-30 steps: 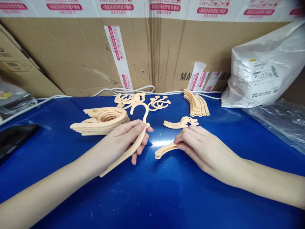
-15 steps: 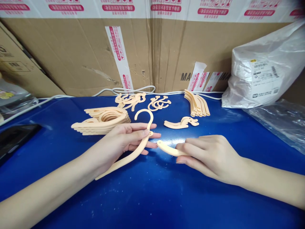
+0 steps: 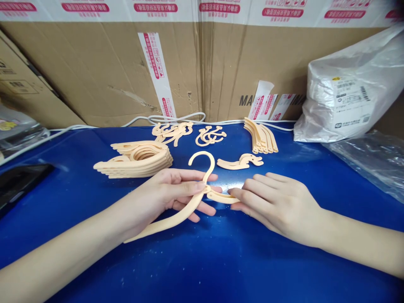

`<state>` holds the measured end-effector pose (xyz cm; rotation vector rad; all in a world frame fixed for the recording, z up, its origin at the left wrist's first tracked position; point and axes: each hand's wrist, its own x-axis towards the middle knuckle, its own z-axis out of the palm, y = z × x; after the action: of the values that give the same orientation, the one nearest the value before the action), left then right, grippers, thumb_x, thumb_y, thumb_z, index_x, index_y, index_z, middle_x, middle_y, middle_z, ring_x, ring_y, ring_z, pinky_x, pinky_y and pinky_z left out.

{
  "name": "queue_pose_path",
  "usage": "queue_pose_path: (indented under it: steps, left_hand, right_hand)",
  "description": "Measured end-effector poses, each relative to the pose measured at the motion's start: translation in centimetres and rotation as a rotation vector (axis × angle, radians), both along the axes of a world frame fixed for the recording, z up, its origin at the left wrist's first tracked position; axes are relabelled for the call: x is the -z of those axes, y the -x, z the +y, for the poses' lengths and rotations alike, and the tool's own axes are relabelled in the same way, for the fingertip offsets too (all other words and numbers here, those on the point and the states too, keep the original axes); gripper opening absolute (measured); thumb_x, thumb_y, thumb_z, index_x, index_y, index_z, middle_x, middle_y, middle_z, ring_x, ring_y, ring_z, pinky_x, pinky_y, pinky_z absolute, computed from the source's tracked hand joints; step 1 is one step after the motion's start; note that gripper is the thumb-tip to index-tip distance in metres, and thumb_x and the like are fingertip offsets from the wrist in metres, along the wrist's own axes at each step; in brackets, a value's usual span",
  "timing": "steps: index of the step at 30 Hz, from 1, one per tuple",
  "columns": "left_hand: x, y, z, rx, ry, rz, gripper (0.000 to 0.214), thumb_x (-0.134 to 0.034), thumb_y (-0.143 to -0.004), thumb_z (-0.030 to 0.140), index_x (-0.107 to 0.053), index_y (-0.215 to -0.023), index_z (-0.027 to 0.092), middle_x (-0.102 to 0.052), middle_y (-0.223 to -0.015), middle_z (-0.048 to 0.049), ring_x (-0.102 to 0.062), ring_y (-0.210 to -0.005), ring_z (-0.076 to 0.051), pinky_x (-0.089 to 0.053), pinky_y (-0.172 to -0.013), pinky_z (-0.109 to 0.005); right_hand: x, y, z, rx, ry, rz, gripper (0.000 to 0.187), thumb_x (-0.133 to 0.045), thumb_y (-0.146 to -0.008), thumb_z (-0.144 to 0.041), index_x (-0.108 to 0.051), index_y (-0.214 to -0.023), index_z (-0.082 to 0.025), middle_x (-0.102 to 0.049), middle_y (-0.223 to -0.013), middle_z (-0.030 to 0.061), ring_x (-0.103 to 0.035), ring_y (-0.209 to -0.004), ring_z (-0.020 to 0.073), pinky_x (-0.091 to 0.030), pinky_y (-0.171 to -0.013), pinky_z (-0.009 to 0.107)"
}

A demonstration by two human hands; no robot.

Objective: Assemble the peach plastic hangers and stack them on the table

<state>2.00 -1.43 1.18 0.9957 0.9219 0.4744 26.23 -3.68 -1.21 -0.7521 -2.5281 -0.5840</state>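
Right fingers [image 3: 251, 196] pinch curved strip [image 3: 223, 198] running sideways, left tip at joint [image 3: 207, 189] of hooked hanger piece [image 3: 175, 219] pinched in left fingers [image 3: 192, 187]

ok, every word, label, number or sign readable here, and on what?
"MA": cardboard box at the back.
"NA": same box; letters before it half-hidden under printed tape.
Apparently "请确认商品完好后签收!": the tape's red banners; finer print too small.
Shipping label on white bag: too small to read.
Left box: marks too blurred.
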Motion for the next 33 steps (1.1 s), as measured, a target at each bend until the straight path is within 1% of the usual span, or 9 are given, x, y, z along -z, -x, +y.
queue_pose_path:
  steps: [3, 8, 11, 15, 18, 20, 22, 26, 33]
  left_hand:
    - [-0.02, -0.03, -0.04, 0.01, 0.011, -0.002, 0.024, -0.065, -0.089, 0.024, -0.069, -0.113, 0.021, -0.077, -0.094, -0.0078, -0.075, -0.08, -0.02, -0.059, -0.059, -0.016]
    - [0.32, 0.17, 0.04, 0.043, 0.017, 0.009, 0.026, -0.067, -0.088, 0.026, -0.069, -0.113, 0.02, -0.077, -0.09, -0.0083, -0.075, -0.078, -0.02, -0.059, -0.059, -0.018]
    - [0.37, 0.16, 0.03, 0.055, 0.032, 0.008, 0.027, -0.069, -0.086, 0.026, -0.069, -0.113, 0.021, -0.076, -0.094, -0.0085, -0.075, -0.079, -0.02, -0.059, -0.058, -0.018]
    - [0.03, -0.09, -0.01, 0.057, 0.02, 0.035, 0.021, -0.071, -0.084, 0.025, -0.072, -0.104, 0.022, -0.076, -0.101, -0.0071, -0.073, -0.089, -0.021, -0.059, -0.06, -0.018]
    - [-0.17, -0.26, -0.06, 0.031, -0.026, 0.062, 0.014, -0.07, -0.084, 0.023, -0.074, -0.097, 0.021, -0.077, -0.093, -0.0057, -0.073, -0.088, -0.02, -0.06, -0.062, -0.019]
    - [-0.14, -0.3, -0.11, 0.016, -0.058, 0.068, 0.012, -0.069, -0.084, 0.022, -0.074, -0.095, 0.02, -0.077, -0.086, -0.0052, -0.073, -0.085, -0.02, -0.06, -0.063, -0.021]
    - [0.01, -0.29, -0.16, 0.008, -0.089, 0.067, 0.012, -0.069, -0.084, 0.022, -0.073, -0.095, 0.019, -0.077, -0.083, -0.0053, -0.073, -0.083, -0.02, -0.06, -0.065, -0.023]
    - [0.32, -0.22, -0.15, 0.004, -0.127, 0.075, 0.014, -0.07, -0.083, 0.021, -0.073, -0.096, 0.018, -0.077, -0.088, -0.0061, -0.073, -0.084, -0.02, -0.06, -0.067, -0.023]
    - [0.6, -0.16, -0.08, 0.023, -0.124, 0.07, 0.018, -0.069, -0.085, 0.024, -0.074, -0.101, 0.021, -0.077, -0.087, -0.0057, -0.074, -0.083, -0.018, -0.058, -0.069, -0.02]
  right_hand:
    - [0.07, 0.1, -0.08, 0.013, -0.027, -0.005, 0.02, -0.051, -0.097, -0.027, -0.064, -0.088, -0.015, -0.059, -0.066, -0.0008, -0.05, -0.059, 0.0128, -0.032, -0.054, 0.028]
    - [0.17, 0.04, -0.3, 0.033, -0.009, -0.013, 0.019, -0.051, -0.097, -0.027, -0.064, -0.088, -0.016, -0.059, -0.067, -0.001, -0.05, -0.06, 0.0129, -0.031, -0.055, 0.028]
    - [0.18, -0.1, -0.34, 0.024, -0.027, -0.009, 0.019, -0.051, -0.097, -0.026, -0.064, -0.089, -0.015, -0.059, -0.067, -0.0009, -0.049, -0.06, 0.0131, -0.031, -0.055, 0.029]
    - [0.17, -0.04, -0.26, 0.022, -0.052, -0.008, 0.017, -0.053, -0.096, -0.025, -0.063, -0.089, -0.015, -0.058, -0.066, -0.0009, -0.048, -0.059, 0.0136, -0.03, -0.054, 0.029]
    - [0.14, 0.15, -0.29, 0.025, -0.055, -0.01, 0.018, -0.053, -0.096, -0.027, -0.063, -0.086, -0.015, -0.06, -0.066, -0.0006, -0.048, -0.058, 0.0132, -0.031, -0.054, 0.029]
    - [0.1, 0.27, -0.4, 0.021, -0.055, -0.008, 0.02, -0.052, -0.096, -0.028, -0.064, -0.086, -0.015, -0.06, -0.065, -0.0004, -0.05, -0.058, 0.0129, -0.032, -0.054, 0.029]
    - [0.03, 0.36, -0.54, 0.012, -0.048, -0.006, 0.021, -0.052, -0.097, -0.029, -0.064, -0.086, -0.015, -0.059, -0.064, -0.0008, -0.05, -0.057, 0.0124, -0.032, -0.053, 0.028]
    - [-0.11, 0.39, -0.78, 0.002, -0.024, -0.011, 0.022, -0.051, -0.097, -0.03, -0.065, -0.087, -0.016, -0.058, -0.063, -0.0022, -0.051, -0.054, 0.0109, -0.033, -0.051, 0.027]
    - [-0.08, 0.31, -0.92, -0.006, 0.023, 0.013, 0.025, -0.05, -0.097, -0.029, -0.065, -0.081, -0.017, -0.056, -0.06, -0.0027, -0.049, -0.051, 0.0105, -0.035, -0.051, 0.026]
